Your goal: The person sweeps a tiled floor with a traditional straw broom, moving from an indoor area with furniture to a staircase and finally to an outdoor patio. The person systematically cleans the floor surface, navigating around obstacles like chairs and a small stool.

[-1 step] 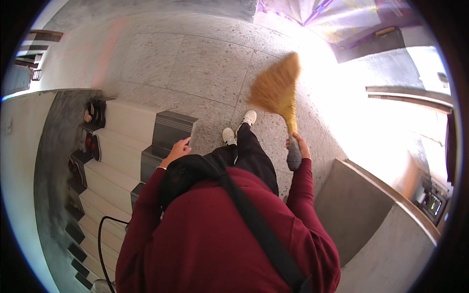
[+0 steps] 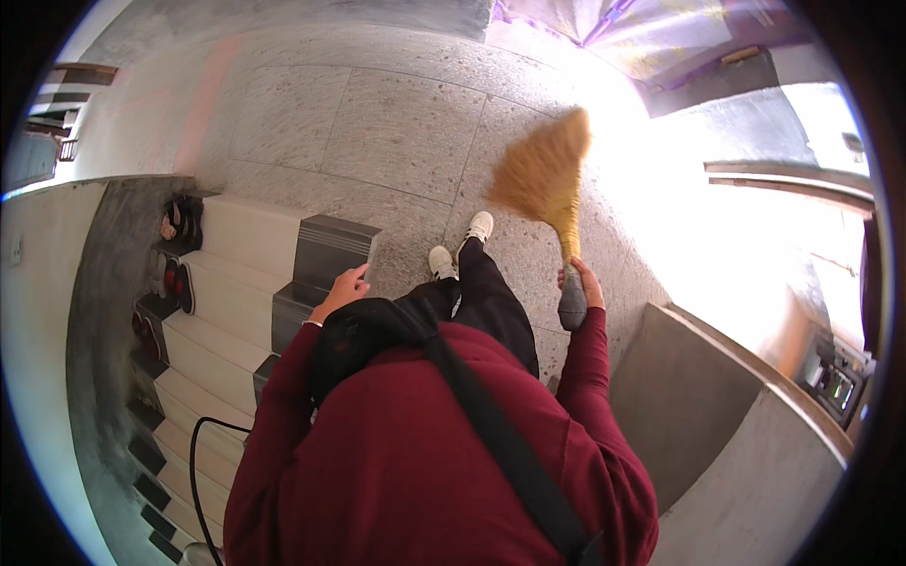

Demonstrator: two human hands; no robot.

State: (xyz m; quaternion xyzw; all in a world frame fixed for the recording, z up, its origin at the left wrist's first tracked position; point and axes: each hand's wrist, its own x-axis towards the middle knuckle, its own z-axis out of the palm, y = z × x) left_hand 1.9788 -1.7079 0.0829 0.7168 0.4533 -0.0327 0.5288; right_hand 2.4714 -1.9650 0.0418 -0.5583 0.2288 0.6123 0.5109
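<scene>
My right hand is wrapped round the grey lower grip of a broom. Its handle is bound in yellow, and a fan of tan bristles spreads out over the stone floor ahead of me. On the other side, my left hand hangs near the dark edge of the steps with the index finger stretched out and the other fingers loosely bent. Nothing shows in it.
Pale steps with dark edges run along my left, with several pairs of shoes at their far ends. A low grey wall stands at my right. Purple patterned cloth lies at the far right, near strong light.
The broom and my right hand have shifted slightly to the right. My left hand and feet stay where they were.
</scene>
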